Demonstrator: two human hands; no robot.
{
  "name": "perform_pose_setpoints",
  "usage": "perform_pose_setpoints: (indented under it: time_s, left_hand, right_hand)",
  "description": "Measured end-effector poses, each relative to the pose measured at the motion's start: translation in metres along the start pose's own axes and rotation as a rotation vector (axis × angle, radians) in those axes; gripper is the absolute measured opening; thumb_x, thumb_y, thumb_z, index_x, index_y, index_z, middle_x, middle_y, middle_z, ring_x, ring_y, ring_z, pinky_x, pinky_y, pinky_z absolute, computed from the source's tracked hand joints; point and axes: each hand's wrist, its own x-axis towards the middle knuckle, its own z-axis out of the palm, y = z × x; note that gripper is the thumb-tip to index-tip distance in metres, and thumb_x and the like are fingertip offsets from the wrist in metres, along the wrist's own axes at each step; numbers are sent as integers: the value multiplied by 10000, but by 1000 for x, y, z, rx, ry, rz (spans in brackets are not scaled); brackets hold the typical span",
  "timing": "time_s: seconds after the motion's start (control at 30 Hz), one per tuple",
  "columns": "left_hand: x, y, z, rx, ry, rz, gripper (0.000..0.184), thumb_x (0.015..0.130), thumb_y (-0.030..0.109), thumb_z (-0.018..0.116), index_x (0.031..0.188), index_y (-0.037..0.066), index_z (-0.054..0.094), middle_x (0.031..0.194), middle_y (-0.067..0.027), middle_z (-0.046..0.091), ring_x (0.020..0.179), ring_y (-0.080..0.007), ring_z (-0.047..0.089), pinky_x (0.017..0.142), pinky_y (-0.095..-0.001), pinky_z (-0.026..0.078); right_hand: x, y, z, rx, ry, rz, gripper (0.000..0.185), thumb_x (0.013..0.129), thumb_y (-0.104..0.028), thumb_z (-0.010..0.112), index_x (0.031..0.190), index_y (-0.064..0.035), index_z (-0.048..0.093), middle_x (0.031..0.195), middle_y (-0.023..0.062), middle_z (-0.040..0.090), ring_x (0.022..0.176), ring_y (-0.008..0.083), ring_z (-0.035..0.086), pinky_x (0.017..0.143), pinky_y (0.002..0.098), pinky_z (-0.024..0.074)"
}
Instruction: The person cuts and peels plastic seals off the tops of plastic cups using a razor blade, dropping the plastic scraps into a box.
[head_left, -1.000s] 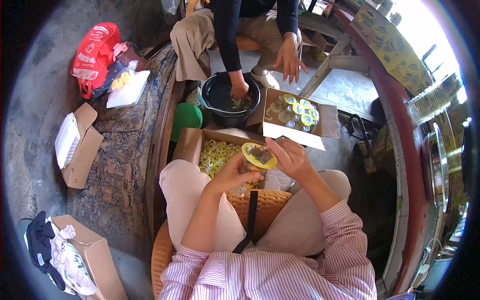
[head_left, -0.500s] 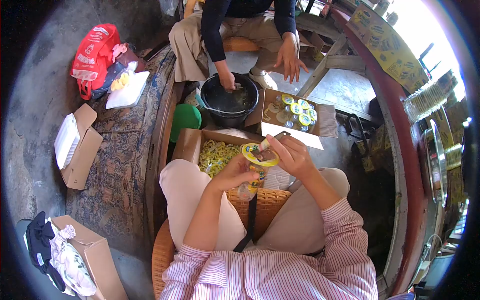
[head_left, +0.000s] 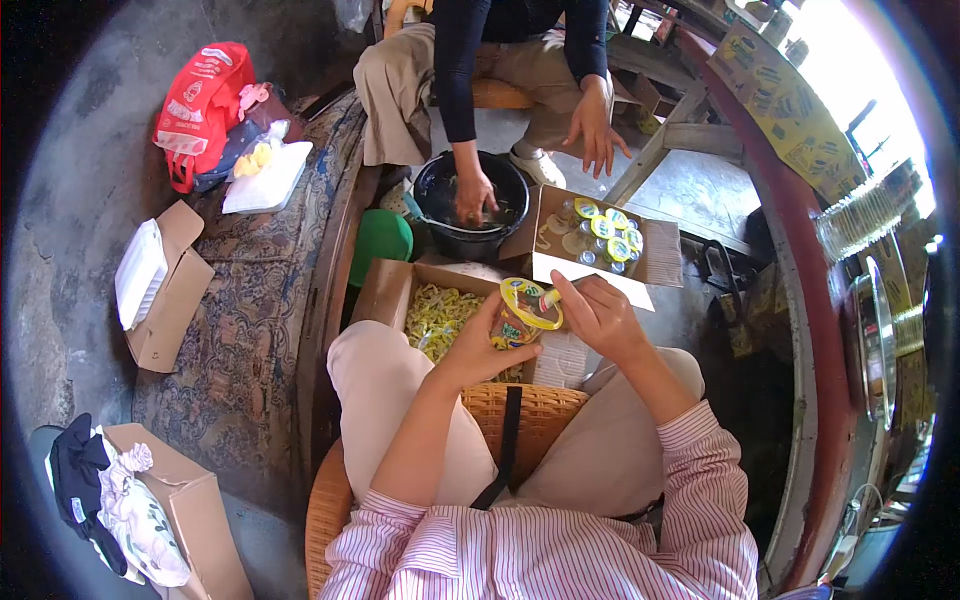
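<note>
My left hand (head_left: pixel 478 352) is wrapped round a clear plastic cup (head_left: pixel 512 330) with a printed label and a yellow rim. The cup is tilted over the cardboard box in front of me. Pinched in my right hand (head_left: pixel 603 322) is a small tool with a pale, colour-banded part (head_left: pixel 549 299). Its tip lies at the cup's rim, and its exact kind is hard to make out. Below the cup, the cardboard box (head_left: pixel 385 300) holds a heap of yellow strips (head_left: pixel 437 318).
Across from me, a co-worker's hand (head_left: pixel 475 198) is in a black bucket (head_left: pixel 440 232) of dark liquid. Right of it stands a carton (head_left: pixel 545 220) with several yellow-lidded cups (head_left: pixel 603 227). A green stool-like object (head_left: pixel 382 240), a patterned bench (head_left: pixel 240 300) and a red bag (head_left: pixel 205 110) are at left.
The cup has turned in my left hand and risen slightly to the right. My right hand has shifted right with the tool. The co-worker's hand in the bucket has spread its fingers.
</note>
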Motion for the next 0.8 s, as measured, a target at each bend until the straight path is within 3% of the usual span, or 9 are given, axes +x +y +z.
perform_pose_setpoints:
  time_s: [0.3, 0.4, 0.43, 0.53, 0.57, 0.67, 0.8]
  left_hand:
    - [-5, 6, -2, -73, -160, -103, 589, 695, 119, 732, 1191, 37, 424, 995, -36, 536, 877, -108, 525, 788, -270, 437]
    - [-8, 10, -4, -163, -251, -321, 578, 711, 142, 726, 1188, 30, 417, 967, -47, 542, 811, -120, 543, 742, -282, 461]
    - [-8, 18, -6, -135, -291, -346, 558, 729, 163, 709, 1183, 29, 415, 944, -65, 553, 765, -142, 561, 712, -295, 475]
    - [-12, 18, -6, -474, -436, -403, 570, 721, 198, 705, 1185, 37, 417, 945, -76, 564, 802, -162, 569, 715, -304, 471]
    - [-9, -9, -4, -486, -539, -353, 687, 656, 346, 682, 1217, 58, 410, 988, -81, 560, 783, -177, 554, 627, -294, 445]
    - [-10, -14, -7, -707, -627, -364, 677, 664, 310, 672, 1227, 49, 400, 1022, -94, 547, 808, -186, 550, 659, -301, 433]
    - [-9, -10, -5, -630, -440, -265, 735, 681, 236, 687, 1284, 37, 317, 1111, -88, 502, 880, -201, 563, 798, -329, 438]
  right_hand:
    - [-5, -5, 1, 54, 58, -52, 615, 598, -19, 581, 1192, 85, 457, 668, 47, 534, 629, 170, 549, 592, 287, 484]
    - [-1, -6, -6, 98, 71, -72, 613, 593, -23, 584, 1184, 89, 463, 680, 53, 548, 636, 179, 556, 593, 287, 487]
    - [0, -7, -9, 119, 69, -75, 611, 592, -24, 585, 1180, 91, 466, 684, 55, 552, 638, 181, 558, 594, 287, 488]
    - [1, -11, -12, 115, 68, -94, 596, 588, -24, 588, 1162, 95, 478, 686, 59, 555, 631, 185, 554, 590, 286, 490]
    - [3, -14, -12, 104, 103, -97, 585, 585, -17, 586, 1150, 97, 486, 679, 55, 541, 630, 185, 552, 583, 282, 491]
    - [5, -15, -9, 144, 166, -92, 580, 589, -10, 586, 1150, 96, 485, 674, 53, 529, 612, 178, 542, 563, 280, 485]
    - [5, -8, -9, 105, 131, -73, 586, 593, 5, 585, 1165, 81, 482, 664, 51, 519, 584, 171, 526, 539, 285, 474]
